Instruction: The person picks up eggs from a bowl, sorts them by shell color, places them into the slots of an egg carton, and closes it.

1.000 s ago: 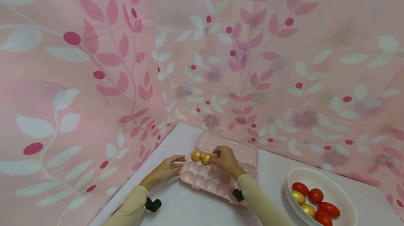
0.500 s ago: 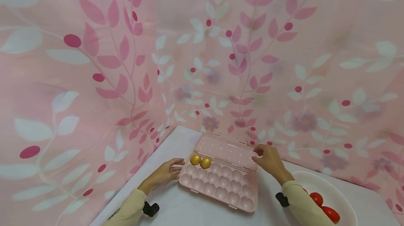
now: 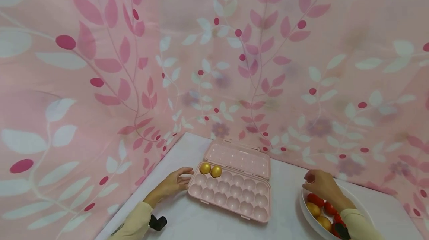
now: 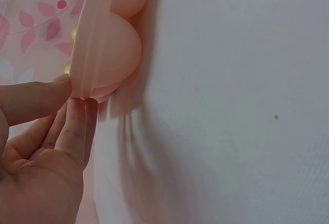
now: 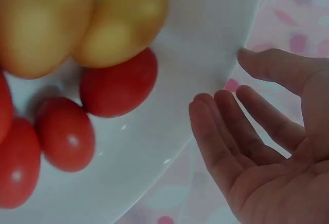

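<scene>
We find the left hand [image 3: 171, 184] pinching the rim of the pink egg carton [image 3: 236, 190] at the carton's nine o'clock, thumb above and fingers below — presumably to stop so light a tray sliding on the white table [image 3: 285, 195]. The carton lies near six o'clock in the head view. Its lid [image 3: 238, 158] is folded back towards twelve, which leaves every cup reachable. Two gold eggs [image 3: 205, 168] sit side by side at ten and eleven, each seated in its own cup so it should not roll.

At four o'clock stands the white bowl [image 5: 205, 18], its curved wall keeping further gold eggs [image 5: 123, 21] and red eggs [image 5: 118, 82] gathered. We note the right hand [image 3: 321, 186] above its rim — fingers apart, grasping nothing.
</scene>
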`<state>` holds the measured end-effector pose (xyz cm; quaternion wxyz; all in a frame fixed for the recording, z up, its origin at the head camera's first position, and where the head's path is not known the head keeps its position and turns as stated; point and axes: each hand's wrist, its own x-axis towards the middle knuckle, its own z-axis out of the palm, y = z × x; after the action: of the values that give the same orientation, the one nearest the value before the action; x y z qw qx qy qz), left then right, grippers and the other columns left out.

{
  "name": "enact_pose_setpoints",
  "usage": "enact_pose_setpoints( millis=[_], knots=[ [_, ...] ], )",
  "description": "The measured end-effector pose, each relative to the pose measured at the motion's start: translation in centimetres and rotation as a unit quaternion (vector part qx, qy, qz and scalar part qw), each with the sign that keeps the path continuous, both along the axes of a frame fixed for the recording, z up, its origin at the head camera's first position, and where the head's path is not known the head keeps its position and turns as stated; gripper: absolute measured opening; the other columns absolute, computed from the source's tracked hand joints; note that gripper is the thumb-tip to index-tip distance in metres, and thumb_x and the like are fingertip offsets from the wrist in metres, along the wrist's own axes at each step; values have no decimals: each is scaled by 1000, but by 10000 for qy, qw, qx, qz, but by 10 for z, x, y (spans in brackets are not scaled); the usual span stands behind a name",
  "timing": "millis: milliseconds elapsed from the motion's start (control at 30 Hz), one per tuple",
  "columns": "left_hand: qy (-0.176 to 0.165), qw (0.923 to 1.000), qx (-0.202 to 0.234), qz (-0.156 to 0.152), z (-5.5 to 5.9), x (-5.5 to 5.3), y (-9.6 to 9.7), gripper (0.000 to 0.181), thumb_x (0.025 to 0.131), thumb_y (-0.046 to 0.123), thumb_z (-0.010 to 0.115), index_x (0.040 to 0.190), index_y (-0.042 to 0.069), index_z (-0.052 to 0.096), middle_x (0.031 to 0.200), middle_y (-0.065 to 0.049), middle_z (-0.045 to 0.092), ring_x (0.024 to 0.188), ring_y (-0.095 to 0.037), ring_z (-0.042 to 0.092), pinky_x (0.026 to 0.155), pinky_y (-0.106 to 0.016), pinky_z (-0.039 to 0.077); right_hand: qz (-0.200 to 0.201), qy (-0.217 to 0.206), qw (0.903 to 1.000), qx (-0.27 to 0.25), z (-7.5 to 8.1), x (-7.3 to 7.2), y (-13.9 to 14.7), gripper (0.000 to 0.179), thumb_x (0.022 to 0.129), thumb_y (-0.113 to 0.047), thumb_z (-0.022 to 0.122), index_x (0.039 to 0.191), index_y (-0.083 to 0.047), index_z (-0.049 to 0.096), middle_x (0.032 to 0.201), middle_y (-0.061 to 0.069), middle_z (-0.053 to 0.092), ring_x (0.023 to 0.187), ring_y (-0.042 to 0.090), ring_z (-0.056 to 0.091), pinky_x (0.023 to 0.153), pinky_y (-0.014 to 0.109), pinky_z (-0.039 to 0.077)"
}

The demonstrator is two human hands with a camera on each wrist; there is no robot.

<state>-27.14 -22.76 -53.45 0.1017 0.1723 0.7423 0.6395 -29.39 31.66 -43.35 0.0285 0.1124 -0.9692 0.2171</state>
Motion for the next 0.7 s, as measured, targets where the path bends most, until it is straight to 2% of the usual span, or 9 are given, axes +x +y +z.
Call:
enact_pose_setpoints(
  millis=[200,300,433,567,700],
  knots=[
    [82,9999,-28,-78,-1,-1,-2,66,89,-7,61,146,-10,28,143,-31,38,129,-44,45,97,-33,49,-181,-613,9976,271,-5,8,15,31,73,-23,82,92,-3,68,84,4,66,72,18,58,68,35,55],
    [110,9999,-43,-95,-1,0,-2,66,89,-7,61,146,-10,28,143,-32,38,129,-43,45,98,-35,49,-303,-1024,9941,183,-9,13,17,31,72,-24,84,90,-6,67,81,3,64,66,17,56,59,31,53],
    [46,10000,-32,-53,-2,1,-1,67,89,-8,61,146,-9,28,143,-31,38,130,-44,44,98,-35,48,-331,-1401,9896,75,-14,20,18,30,69,-22,86,87,-7,67,77,1,60,65,18,53,54,29,51],
    [-13,10000,36,-24,-3,0,0,66,89,-9,61,146,-9,28,144,-31,38,130,-44,43,99,-36,48,-48,-1413,9899,134,-19,24,18,30,65,-18,86,86,-7,68,75,0,60,65,17,53,56,28,49],
    [-68,9999,80,-24,-1,0,-1,65,89,-10,59,147,-9,28,145,-31,37,131,-44,43,99,-35,48,69,-1407,9900,80,-28,26,19,31,63,-14,85,88,-7,68,76,1,60,64,17,53,58,28,48]
  ],
)
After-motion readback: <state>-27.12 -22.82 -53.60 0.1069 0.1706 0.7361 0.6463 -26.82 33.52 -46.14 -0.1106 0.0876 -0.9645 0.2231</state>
